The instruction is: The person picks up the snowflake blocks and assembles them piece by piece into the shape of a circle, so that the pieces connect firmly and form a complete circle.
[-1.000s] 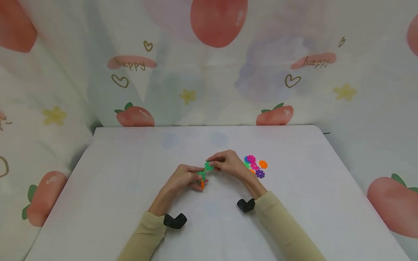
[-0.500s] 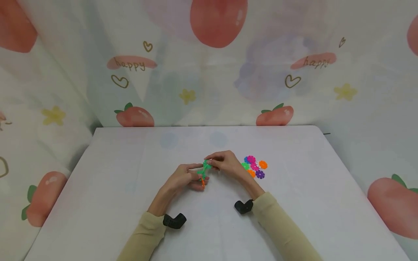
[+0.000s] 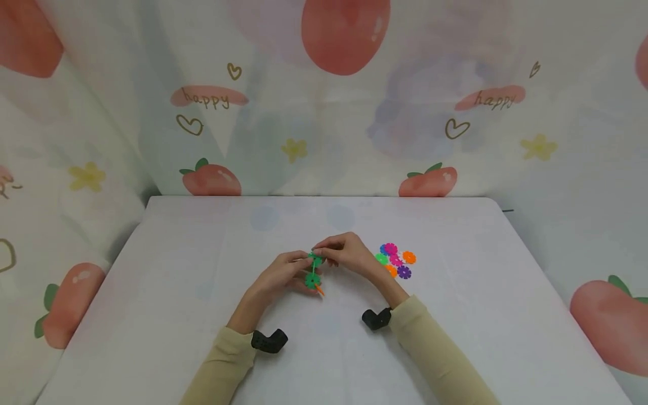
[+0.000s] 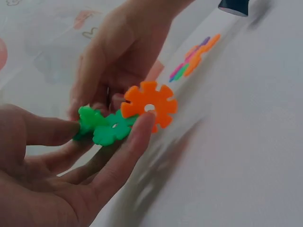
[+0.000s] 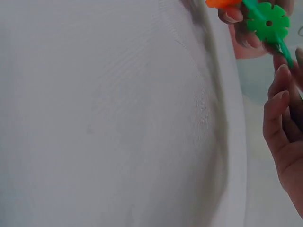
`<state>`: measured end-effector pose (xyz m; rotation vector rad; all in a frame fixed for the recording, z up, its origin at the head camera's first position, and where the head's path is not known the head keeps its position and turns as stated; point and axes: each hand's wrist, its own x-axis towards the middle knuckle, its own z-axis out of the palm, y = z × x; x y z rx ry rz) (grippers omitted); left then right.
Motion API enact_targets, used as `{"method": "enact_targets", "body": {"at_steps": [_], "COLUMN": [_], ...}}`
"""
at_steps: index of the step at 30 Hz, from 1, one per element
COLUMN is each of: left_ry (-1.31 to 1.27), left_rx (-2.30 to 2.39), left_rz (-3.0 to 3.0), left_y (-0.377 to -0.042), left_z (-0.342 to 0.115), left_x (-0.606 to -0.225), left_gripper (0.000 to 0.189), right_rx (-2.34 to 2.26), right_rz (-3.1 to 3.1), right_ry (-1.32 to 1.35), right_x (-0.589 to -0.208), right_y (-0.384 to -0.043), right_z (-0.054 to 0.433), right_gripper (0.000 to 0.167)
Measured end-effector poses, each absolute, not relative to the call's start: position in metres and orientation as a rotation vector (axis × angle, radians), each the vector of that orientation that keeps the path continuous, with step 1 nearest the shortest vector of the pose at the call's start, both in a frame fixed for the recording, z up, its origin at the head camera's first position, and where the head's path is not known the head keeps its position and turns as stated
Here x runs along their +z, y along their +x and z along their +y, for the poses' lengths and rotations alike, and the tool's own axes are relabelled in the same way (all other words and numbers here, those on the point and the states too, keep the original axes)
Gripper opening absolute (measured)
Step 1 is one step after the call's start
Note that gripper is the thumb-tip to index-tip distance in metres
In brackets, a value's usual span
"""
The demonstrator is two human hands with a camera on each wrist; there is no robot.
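Observation:
Between the two hands is a chain of notched plastic snowflake discs, joined edge to edge. Several green discs [image 3: 312,281] form most of it, and an orange disc [image 4: 164,105] is at the end nearer the body. My left hand [image 3: 279,273] holds the chain from the left, one fingertip against the orange disc in the left wrist view. From the far right, my right hand [image 3: 348,252] pinches the top green disc between thumb and fingers. In the right wrist view a green disc [image 5: 260,28] faces the camera. The right fingers partly hide the far end.
Right of the right hand lies a loose cluster of discs on the white table [image 3: 455,337], including a purple disc [image 3: 404,272], an orange disc [image 3: 409,257] and a pink disc [image 3: 390,248]. A patterned cloth [image 3: 324,124] hangs behind the table.
The chain has turned more upright in the head view, its orange end swinging right. My right hand has shifted slightly left, closer to the left hand. Both hands keep hold.

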<state>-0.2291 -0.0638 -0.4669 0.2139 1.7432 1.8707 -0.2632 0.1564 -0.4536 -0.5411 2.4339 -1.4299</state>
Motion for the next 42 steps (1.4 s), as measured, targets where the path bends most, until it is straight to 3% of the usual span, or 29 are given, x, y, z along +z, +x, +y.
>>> {"method": "enact_targets", "body": {"at_steps": [11, 19, 34, 42], "left_ry": [0.122, 0.092, 0.089, 0.072], "left_rx": [1.946, 1.966, 1.966, 1.988], "left_rz": [1.772, 1.757, 1.757, 1.696], "left_y": [-0.229, -0.231, -0.231, -0.231], "left_z": [-0.07, -0.076, -0.072, -0.066], "left_x": [-0.472, -0.473, -0.476, -0.478], "left_gripper": [0.026, 0.025, 0.023, 0.023], "right_rx": [-1.178, -0.893, -0.774, -0.997], "right_rz": [2.722, 2.837, 2.828, 2.832], "right_ry": [-0.457, -0.449, -0.387, -0.467], "right_x": [-0.453, -0.452, -0.455, -0.458], "right_y": [-0.254, -0.252, -0.256, -0.25], "right_z": [0.213, 0.253, 0.26, 0.251], "right_gripper": [0.016, 0.02, 0.029, 0.019]}}
